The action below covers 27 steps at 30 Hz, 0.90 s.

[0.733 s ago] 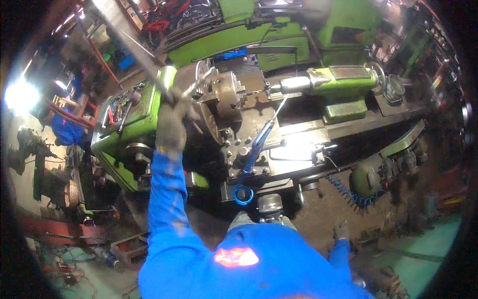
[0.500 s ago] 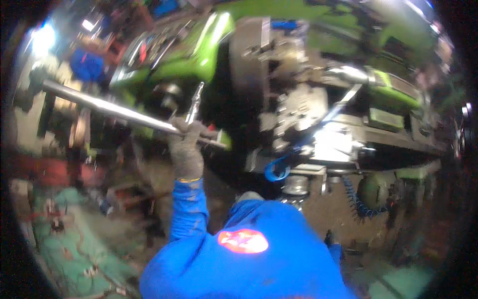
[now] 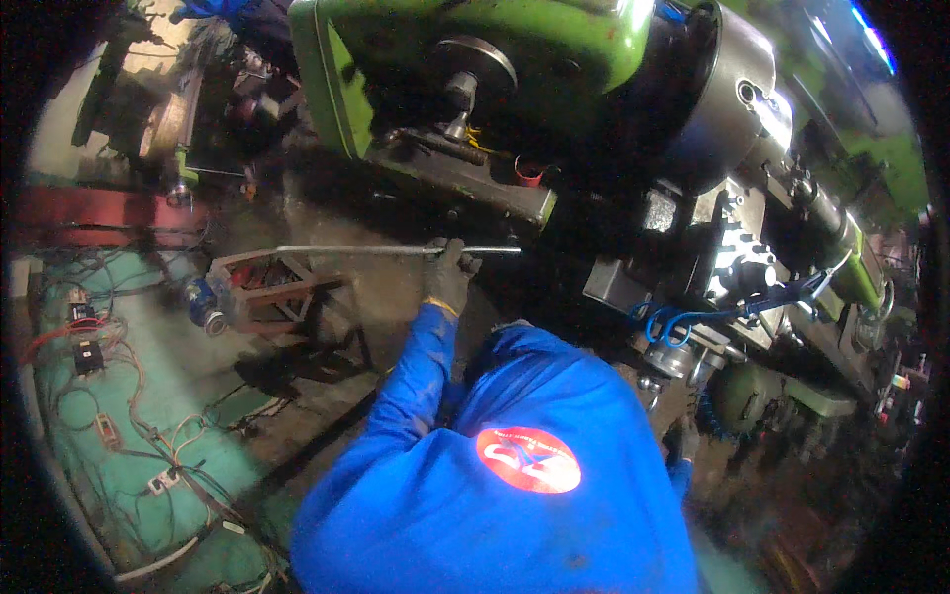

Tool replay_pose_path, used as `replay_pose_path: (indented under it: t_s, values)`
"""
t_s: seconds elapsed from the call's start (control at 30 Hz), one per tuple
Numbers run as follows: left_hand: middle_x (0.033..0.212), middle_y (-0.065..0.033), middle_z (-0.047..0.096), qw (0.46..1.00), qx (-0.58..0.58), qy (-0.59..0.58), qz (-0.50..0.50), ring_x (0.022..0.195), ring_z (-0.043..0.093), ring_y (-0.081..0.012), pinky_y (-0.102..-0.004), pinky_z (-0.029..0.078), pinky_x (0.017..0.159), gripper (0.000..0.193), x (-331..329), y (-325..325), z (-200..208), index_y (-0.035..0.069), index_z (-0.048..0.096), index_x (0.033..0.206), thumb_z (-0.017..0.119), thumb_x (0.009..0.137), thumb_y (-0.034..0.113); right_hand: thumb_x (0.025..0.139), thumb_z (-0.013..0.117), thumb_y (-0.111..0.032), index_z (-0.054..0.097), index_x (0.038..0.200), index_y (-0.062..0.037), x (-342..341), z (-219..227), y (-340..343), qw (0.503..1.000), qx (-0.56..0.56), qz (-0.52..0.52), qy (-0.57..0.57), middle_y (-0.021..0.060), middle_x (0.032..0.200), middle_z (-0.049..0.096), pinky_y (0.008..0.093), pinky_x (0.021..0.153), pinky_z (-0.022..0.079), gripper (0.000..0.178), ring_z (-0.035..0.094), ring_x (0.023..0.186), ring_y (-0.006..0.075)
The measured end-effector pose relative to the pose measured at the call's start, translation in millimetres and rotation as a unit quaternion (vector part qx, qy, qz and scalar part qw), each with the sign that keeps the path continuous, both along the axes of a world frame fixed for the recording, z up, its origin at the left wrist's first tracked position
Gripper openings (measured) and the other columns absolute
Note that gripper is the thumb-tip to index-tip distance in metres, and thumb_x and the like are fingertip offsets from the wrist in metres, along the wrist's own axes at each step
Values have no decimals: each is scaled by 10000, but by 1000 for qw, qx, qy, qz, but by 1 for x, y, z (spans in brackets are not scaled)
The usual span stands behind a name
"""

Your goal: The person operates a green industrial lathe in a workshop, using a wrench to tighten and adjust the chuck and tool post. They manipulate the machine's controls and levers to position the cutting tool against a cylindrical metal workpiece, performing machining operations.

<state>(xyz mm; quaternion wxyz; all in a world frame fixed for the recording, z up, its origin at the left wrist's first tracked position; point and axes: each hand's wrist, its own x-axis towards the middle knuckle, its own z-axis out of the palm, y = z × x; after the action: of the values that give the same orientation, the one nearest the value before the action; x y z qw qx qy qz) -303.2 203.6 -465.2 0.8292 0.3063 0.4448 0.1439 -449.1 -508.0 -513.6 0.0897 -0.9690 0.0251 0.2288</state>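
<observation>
My left hand (image 3: 449, 275), in a dark grey work glove, is wrapped round a long thin metal bar (image 3: 346, 249) close to its right end. The bar lies nearly level in front of me, reaching left above a rusty metal frame (image 3: 282, 292). Just beyond the hand is the dark ledge of a green lathe (image 3: 554, 45), with a small red cup (image 3: 529, 175) on it. Low on the right, beside my blue jacket, my right hand (image 3: 682, 436) hangs in shadow. Its fingers do not show clearly.
The lathe's big round chuck (image 3: 727, 99) and its tool post (image 3: 742, 267) stand to the right. A blue coiled hose (image 3: 668, 327) hangs by the carriage. Cables and a power strip (image 3: 166, 482) lie on the green floor at left, near a red beam (image 3: 109, 220).
My view has swung left and down. The bar, still in my left hand, has gone from sloping down to the right to nearly level, and now appears over the floor rather than across the lathe.
</observation>
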Motion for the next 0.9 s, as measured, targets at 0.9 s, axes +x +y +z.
replay_pose_path:
  t_s: [0.9]
  values:
    - [847, -99, 632, 932, 133, 58, -331, 713, 605, -225, -403, 537, 637, 207, 105, 80, -277, 47, 625, 944, 703, 949, 239, 929, 613, -287, 648, 1257, -167, -226, 1, 153, 916, 158, -354, 101, 191, 1055, 728, 538, 812, 555, 351, 701, 963, 396]
